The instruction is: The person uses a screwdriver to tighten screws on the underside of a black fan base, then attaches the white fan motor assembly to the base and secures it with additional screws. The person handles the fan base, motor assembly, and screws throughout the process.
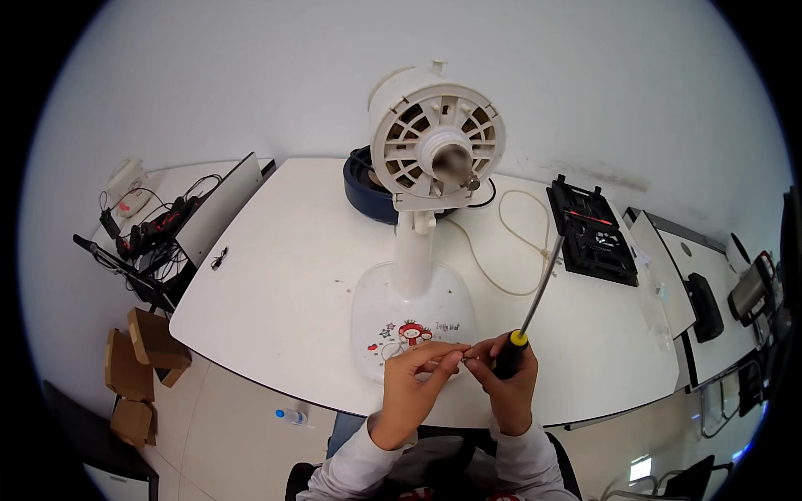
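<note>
My right hand (511, 380) is closed round the black and yellow handle of a screwdriver (541, 294), whose long shaft points up and away. Its thumb and forefinger meet the fingertips of my left hand (422, 377), which is closed in a pinch. Between the fingertips sits something tiny that I cannot make out. Just beyond my hands stands a white electric fan (413, 259) without blades or grille, its round vented motor housing (447, 159) facing me. Cartoon pictures decorate the fan's base, partly covered by my left hand.
Behind the fan lies a dark blue round part (368, 196). A pale cord (510, 292) curls over the white table (276, 275) towards an open black tool case (595, 238). At left are cables (159, 234) and cardboard boxes (134, 367); a plastic bottle (291, 416) lies on the floor.
</note>
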Motion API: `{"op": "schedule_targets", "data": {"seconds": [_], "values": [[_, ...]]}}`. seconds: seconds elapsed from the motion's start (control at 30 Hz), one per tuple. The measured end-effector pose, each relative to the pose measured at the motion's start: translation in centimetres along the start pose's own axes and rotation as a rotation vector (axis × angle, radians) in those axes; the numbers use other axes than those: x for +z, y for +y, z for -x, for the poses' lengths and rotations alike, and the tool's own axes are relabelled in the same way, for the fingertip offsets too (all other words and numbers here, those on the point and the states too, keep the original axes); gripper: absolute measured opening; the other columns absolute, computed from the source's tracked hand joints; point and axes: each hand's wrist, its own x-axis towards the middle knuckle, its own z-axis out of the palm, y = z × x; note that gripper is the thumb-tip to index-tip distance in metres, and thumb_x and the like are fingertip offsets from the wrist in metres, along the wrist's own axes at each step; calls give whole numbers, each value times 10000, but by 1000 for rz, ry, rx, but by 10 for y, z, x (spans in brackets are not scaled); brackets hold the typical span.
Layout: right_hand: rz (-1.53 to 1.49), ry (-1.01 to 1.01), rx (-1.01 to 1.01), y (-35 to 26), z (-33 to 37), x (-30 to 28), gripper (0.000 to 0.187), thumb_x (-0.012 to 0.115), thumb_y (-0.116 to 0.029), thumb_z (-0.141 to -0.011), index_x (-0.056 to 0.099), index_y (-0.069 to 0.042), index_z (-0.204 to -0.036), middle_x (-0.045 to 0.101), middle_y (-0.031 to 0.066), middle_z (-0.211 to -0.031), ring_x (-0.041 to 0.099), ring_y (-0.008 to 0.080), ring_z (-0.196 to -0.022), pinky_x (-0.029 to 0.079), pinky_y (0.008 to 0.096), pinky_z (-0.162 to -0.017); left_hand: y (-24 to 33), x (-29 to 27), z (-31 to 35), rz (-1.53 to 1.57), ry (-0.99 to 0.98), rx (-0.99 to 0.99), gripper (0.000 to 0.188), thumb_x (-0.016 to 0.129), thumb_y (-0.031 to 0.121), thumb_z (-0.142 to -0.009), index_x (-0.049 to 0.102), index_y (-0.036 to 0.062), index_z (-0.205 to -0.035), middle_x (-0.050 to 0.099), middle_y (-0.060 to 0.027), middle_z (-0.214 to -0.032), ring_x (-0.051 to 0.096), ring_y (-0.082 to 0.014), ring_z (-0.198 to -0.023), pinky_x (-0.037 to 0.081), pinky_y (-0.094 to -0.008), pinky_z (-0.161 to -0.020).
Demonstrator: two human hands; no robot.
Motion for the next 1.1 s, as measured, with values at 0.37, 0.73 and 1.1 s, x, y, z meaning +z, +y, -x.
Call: {"op": "schedule_targets", "data": {"seconds": [0.37,0.73,1.1], "values": [[5,59,-100,4,14,13,266,647,37,-736,443,-63,-875,606,113,-946,474,53,-610,380,189,-531,-13,-6,13,610,-81,-356,203,622,109,-841,609,13,-1019,639,-77,-922,604,-150,-816,504,-281,-707],[38,15,-29,-2,40,24,140,585,-25,-825,504,-23,-940,612,83,-960,427,30,-586,369,172,-520,3,-14,19,200,227,170,174,661,-60,-739,619,-21,-903,620,-75,-867,602,-168,-907,482,-266,-785],[328,-98,-92,2,61,10,439,619,43,-758,483,-16,-1171,611,97,-867,584,136,-759,451,233,-692,15,-45,19,-546,432,462,180,717,-50,-628,617,1,-769,628,-65,-767,582,-206,-796,456,-313,-738]]}}
